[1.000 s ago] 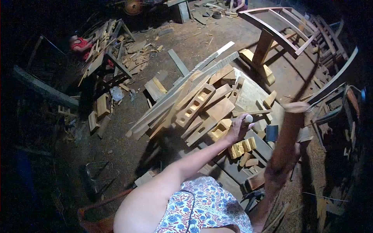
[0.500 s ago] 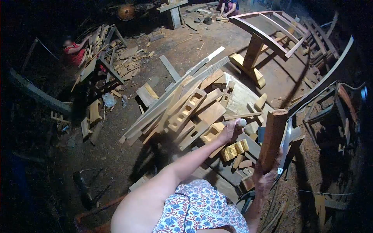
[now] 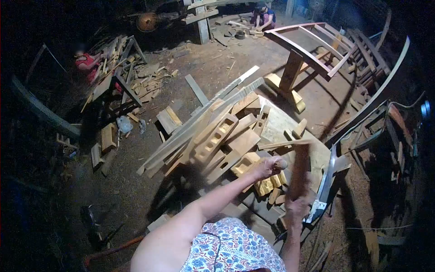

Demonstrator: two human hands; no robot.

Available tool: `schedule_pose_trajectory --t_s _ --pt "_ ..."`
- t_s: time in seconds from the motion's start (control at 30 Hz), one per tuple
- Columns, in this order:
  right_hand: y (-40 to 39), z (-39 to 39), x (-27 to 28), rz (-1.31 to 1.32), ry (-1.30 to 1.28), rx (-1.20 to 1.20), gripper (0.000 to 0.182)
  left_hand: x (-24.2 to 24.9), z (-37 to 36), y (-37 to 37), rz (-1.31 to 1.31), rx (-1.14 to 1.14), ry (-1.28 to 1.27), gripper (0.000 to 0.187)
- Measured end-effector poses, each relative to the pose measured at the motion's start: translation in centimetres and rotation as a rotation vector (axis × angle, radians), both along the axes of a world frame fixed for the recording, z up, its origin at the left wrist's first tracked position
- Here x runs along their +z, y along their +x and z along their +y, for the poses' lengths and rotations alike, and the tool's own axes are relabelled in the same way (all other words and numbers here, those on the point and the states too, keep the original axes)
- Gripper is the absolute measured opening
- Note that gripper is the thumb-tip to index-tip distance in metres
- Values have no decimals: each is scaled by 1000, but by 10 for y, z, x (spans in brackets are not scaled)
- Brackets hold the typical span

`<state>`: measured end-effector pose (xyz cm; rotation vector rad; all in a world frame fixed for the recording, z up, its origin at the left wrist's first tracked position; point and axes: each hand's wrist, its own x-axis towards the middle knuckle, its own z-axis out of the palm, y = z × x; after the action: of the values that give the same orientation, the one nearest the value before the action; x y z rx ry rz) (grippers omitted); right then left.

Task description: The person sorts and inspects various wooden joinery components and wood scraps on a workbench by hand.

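My left hand [image 3: 268, 169] is closed round the handle of what looks like a chisel [image 3: 282, 164]; its pale round end sticks out of the fist and any blade is hidden below. My right hand [image 3: 298, 206] grips the lower end of a thick reddish-brown wooden block [image 3: 301, 170], smeared by motion, its upper part just right of the handle end. Under my left hand lies a yellowish notched piece of wood [image 3: 268, 185]. Close by on the left rests a pale beam with several square mortises [image 3: 216, 137].
Boards and offcuts lie heaped on the work surface [image 3: 276, 122]. A slatted wooden frame [image 3: 312, 45] stands on a post at the back right. Two other people work farther off, one at back left [image 3: 86, 63], one at the far back [image 3: 265, 18]. A blue-white metal strip [image 3: 324, 181] is at my right.
The wooden block in my right hand has swung down and left, closer to my left hand. My left hand has dropped slightly with the chisel. The camera view has shifted a little.
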<state>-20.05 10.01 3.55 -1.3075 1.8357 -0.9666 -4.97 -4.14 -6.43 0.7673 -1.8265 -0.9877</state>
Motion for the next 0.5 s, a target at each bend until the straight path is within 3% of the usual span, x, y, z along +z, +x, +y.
schedule_pose_trajectory --t_s 0.03,0.07,0.13,0.23,0.3,0.4,0.5 --pt "18 -3 38 134 221 155 88 -10 2 -3 23 -48 93 33" --pt "24 0 29 138 223 157 88 -63 -7 -8 -30 -118 219 32" --pt "31 5 2 221 -62 159 90 -46 -5 -7 -35 -73 178 31" --pt "31 8 -3 288 37 153 89 -26 8 0 -57 16 191 30" --pt "31 13 -8 272 23 155 88 23 20 9 -56 2 170 32" --pt "33 11 -7 255 -45 128 86 12 11 8 -220 -99 114 35" --pt "38 18 -16 249 -8 59 86 19 21 5 -94 -137 124 37"
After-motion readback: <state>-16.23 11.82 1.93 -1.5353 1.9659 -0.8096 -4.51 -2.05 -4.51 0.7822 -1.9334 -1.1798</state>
